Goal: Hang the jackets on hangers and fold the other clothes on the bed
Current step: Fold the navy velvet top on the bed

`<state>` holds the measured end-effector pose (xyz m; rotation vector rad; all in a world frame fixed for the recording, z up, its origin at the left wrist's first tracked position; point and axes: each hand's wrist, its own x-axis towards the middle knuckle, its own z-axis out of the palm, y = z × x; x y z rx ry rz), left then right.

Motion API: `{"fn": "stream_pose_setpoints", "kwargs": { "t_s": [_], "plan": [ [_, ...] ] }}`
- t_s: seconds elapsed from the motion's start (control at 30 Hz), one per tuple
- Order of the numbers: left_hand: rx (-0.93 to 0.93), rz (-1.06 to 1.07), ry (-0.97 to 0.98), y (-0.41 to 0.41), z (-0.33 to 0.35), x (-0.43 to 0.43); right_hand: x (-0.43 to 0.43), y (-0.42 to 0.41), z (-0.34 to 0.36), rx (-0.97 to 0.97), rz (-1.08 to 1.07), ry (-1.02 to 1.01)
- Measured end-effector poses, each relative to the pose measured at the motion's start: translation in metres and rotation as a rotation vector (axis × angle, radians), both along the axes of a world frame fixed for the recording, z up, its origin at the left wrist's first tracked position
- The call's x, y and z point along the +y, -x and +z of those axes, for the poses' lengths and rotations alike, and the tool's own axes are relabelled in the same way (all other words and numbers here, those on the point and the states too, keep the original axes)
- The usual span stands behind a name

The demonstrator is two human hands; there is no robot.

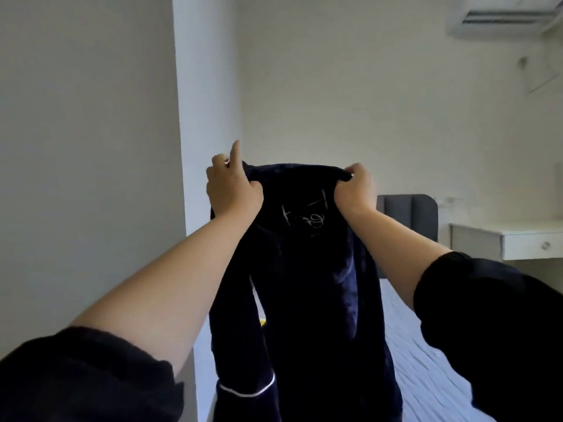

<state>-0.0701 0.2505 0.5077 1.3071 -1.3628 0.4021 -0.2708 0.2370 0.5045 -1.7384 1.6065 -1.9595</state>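
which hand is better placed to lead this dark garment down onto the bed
Probably the right. The right hand grips the top edge of the dark garment on the side where the bed lies. The left hand grips the other corner, over by the wall, so it would likely follow.

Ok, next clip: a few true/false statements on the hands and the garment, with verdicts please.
1. Both the left hand and the right hand grip the dark garment at its top edge. True.
2. The dark garment lies flat on the bed. False: it hangs from the hands, above the bed.
3. One finger of the left hand points upward. True.
4. The air conditioner sits at upper left. False: it is at upper right.
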Motion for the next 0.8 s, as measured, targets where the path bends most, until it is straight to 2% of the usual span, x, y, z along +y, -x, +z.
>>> {"fn": "stream_pose_setpoints", "kwargs": {
  "t_s": [0.07,0.1,0.17,0.2,0.27,0.33,0.43,0.5,0.6,0.7,0.8],
  "plan": [
    [-0.278,-0.012,-0.068,0.005,0.001,0.008,0.0,-0.009,0.02,0.064,0.087,-0.094],
    [-0.332,-0.064,-0.176,0.009,-0.004,0.01,0.001,-0.012,0.024,0.072,0.107,-0.117],
    [-0.292,-0.175,-0.386,0.011,-0.017,0.015,0.006,-0.012,0.023,0.091,0.087,-0.082],
    [-0.24,-0.186,-0.423,0.008,-0.024,0.014,0.01,-0.012,0.02,0.109,0.071,-0.062],
    [-0.203,-0.083,-0.424,-0.001,-0.031,0.012,0.016,-0.01,0.01,0.204,0.035,-0.028],
    [-0.191,0.015,-0.426,-0.009,-0.032,0.011,0.021,-0.008,-0.001,0.399,-0.093,0.023],
    [-0.262,0.111,-0.478,-0.013,-0.033,0.009,0.021,0.0,-0.01,0.563,-0.268,0.067],
    [-0.327,0.145,-0.579,-0.012,-0.034,0.007,0.019,0.009,-0.016,0.642,-0.326,-0.035],
    [-0.328,0.154,-0.673,-0.013,-0.039,0.007,0.019,0.018,-0.032,0.803,-0.358,-0.315],
    [-0.5,0.198,-0.612,-0.008,-0.051,0.01,0.016,0.018,-0.048,0.689,-0.21,-0.292],
    [-0.6,0.03,-0.564,0.012,-0.069,0.008,0.017,0.002,-0.045,0.508,-0.027,-0.138]
  ]
}}
